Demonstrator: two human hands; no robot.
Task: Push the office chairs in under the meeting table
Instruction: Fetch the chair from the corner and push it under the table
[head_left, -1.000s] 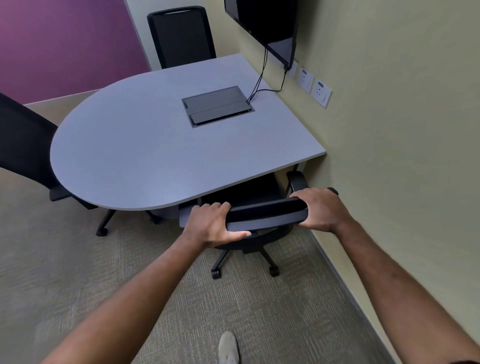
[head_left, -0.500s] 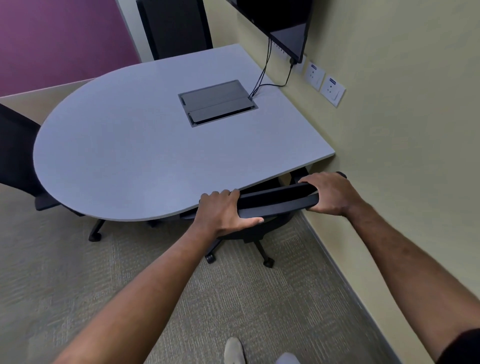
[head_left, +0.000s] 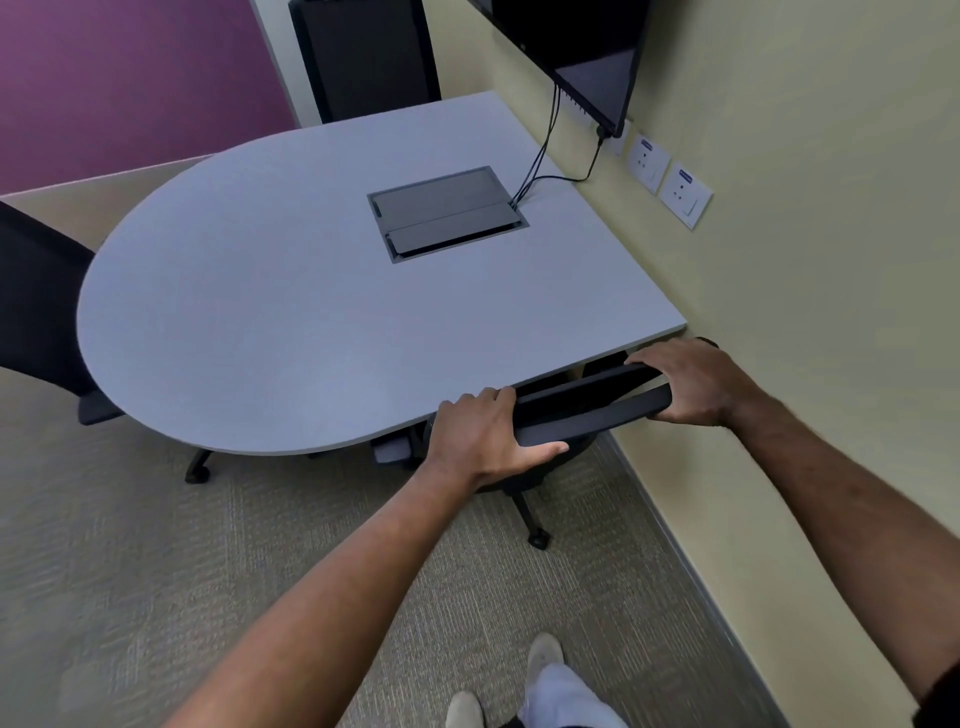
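Note:
A black office chair (head_left: 587, 410) stands at the near edge of the grey meeting table (head_left: 291, 322), its seat hidden beneath the tabletop and only the top of its backrest and one castor leg showing. My left hand (head_left: 485, 434) grips the left end of the backrest top. My right hand (head_left: 685, 382) grips the right end, close to the yellow wall. A second black chair (head_left: 36, 312) sits at the table's left end, partly under it. A third black chair (head_left: 369, 57) stands at the far side.
A grey cable box lid (head_left: 447, 213) is set into the tabletop, with cables running up to a wall screen (head_left: 576, 52). Two wall sockets (head_left: 670, 179) sit on the yellow wall at right. Carpet floor lies below, my feet (head_left: 545, 675) at the bottom.
The chair in my hands has rolled forward under the table; its seat and armrest, visible before, are now hidden by the tabletop. I have stepped closer.

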